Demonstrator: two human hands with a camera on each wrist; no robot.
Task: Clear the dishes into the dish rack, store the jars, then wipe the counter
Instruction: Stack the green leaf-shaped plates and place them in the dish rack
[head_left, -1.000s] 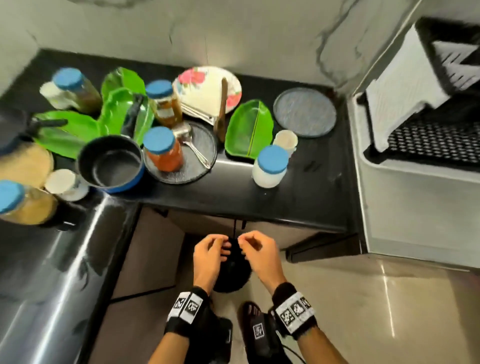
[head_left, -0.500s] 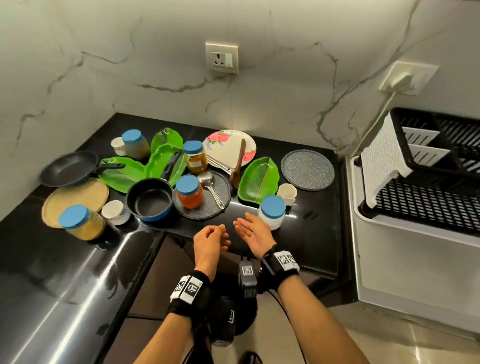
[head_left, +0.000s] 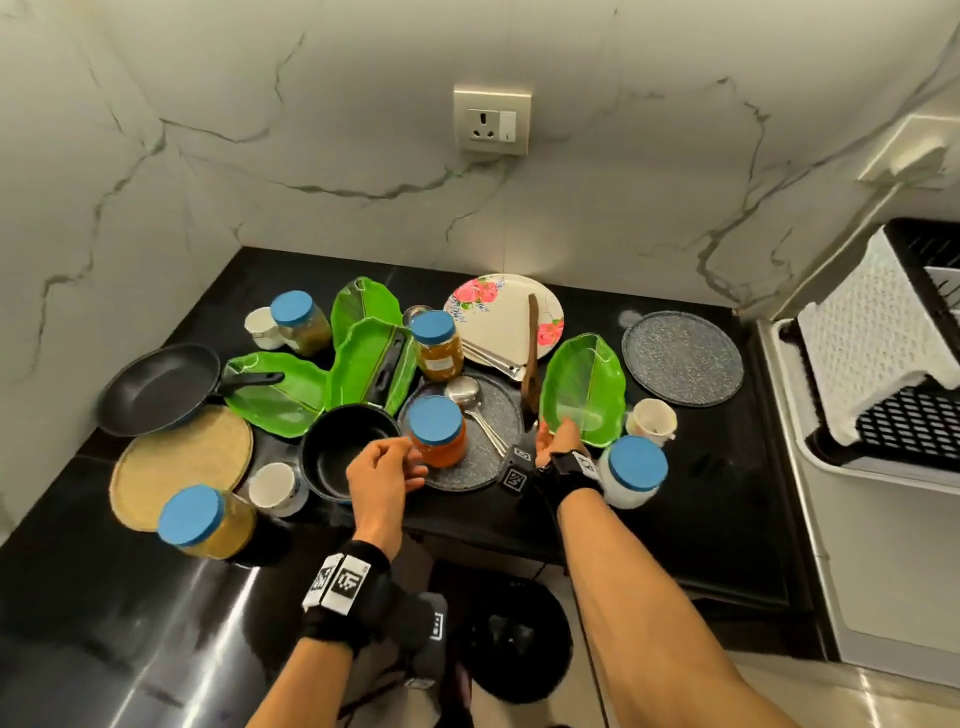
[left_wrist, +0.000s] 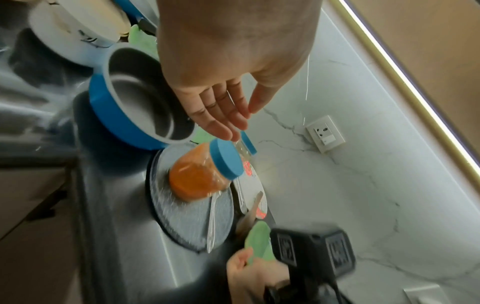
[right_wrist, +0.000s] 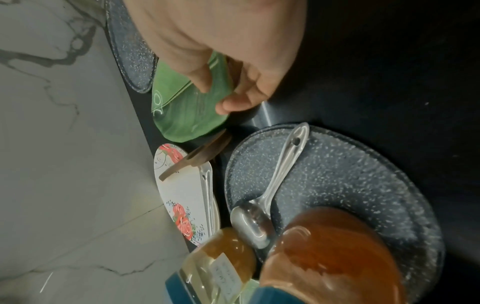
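Observation:
An orange-filled jar with a blue lid (head_left: 439, 441) (left_wrist: 197, 179) stands on a grey speckled plate (head_left: 467, 479) beside a steel spoon (head_left: 470, 402). My left hand (head_left: 410, 462) (left_wrist: 241, 121) hovers at the jar's left side with fingers straight, holding nothing. My right hand (head_left: 558, 434) (right_wrist: 218, 94) pinches the near rim of a green leaf-shaped plate (head_left: 584, 384) (right_wrist: 182, 107), thumb on top and fingers underneath. The plate still lies on the black counter (head_left: 727, 467). The dish rack (head_left: 909, 426) sits to the right, past the counter's end.
A black saucepan (head_left: 348, 452) is just left of my left hand. A white blue-lidded jar (head_left: 634, 473) and a cup (head_left: 649, 421) stand right of my right wrist. A wooden spatula (head_left: 531, 358), floral plate (head_left: 498, 317), second grey plate (head_left: 683, 358), frying pan (head_left: 156, 389) and more jars crowd the counter.
Both hands came forward from the counter's front edge. The left hand arrived beside the orange jar. The right hand took hold of the green leaf plate's near rim.

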